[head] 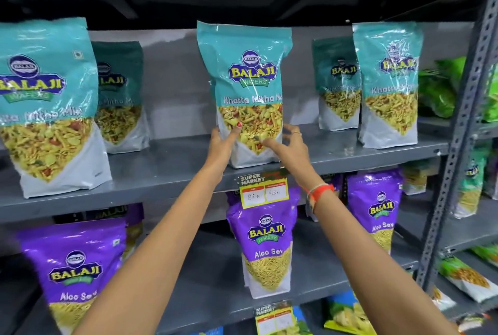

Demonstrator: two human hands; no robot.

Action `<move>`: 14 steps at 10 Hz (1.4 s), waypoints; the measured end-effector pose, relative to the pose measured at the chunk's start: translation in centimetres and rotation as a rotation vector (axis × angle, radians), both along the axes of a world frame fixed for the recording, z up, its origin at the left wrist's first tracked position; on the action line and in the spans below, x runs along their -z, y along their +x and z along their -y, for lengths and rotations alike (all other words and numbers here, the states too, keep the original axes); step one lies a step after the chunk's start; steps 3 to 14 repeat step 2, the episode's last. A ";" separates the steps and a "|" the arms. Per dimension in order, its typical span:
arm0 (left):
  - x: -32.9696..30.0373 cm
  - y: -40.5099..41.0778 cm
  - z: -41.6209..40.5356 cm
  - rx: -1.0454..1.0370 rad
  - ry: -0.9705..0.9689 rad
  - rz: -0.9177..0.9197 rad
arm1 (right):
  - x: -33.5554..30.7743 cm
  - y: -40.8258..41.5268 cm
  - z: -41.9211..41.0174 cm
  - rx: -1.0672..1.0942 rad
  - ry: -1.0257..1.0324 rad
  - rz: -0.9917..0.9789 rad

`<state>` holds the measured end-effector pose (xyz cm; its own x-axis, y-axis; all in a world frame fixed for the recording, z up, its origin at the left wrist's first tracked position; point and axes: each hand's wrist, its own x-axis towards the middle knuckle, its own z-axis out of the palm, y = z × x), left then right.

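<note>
Two hands, left hand (223,143) and right hand (289,147), clasp the lower sides of a teal-and-white plastic snack pouch (248,73).
It stands upright at centre frame on the grey metal shelf (161,175), near its front edge; seat its base flat, label forward, before letting go.

The Khatta Mitha Mix pouch (248,92) is rocking teal up top and going white at the bottom, with a yellow-and-blue logo and a window showing yellow mix with red bits. The Aloo Sev pouches (265,240) below are going purple over white. The shelf (161,173) is looking plain grey, the price tag (264,192) is showing yellow, and the thumbnail on the left hand (222,143) is wearing red polish.
</note>
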<state>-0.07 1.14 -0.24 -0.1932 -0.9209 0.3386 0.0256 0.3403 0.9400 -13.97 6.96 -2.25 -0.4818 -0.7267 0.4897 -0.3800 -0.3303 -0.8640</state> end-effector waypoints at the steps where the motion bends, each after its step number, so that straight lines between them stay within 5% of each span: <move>1: 0.5 -0.7 -0.2 0.006 -0.007 0.012 | 0.2 -0.3 -0.9 -0.018 0.021 -0.011; 14: 0.5 -1.1 -1.3 -0.026 -0.032 0.031 | -0.1 -0.4 -3.6 0.031 -0.057 -0.050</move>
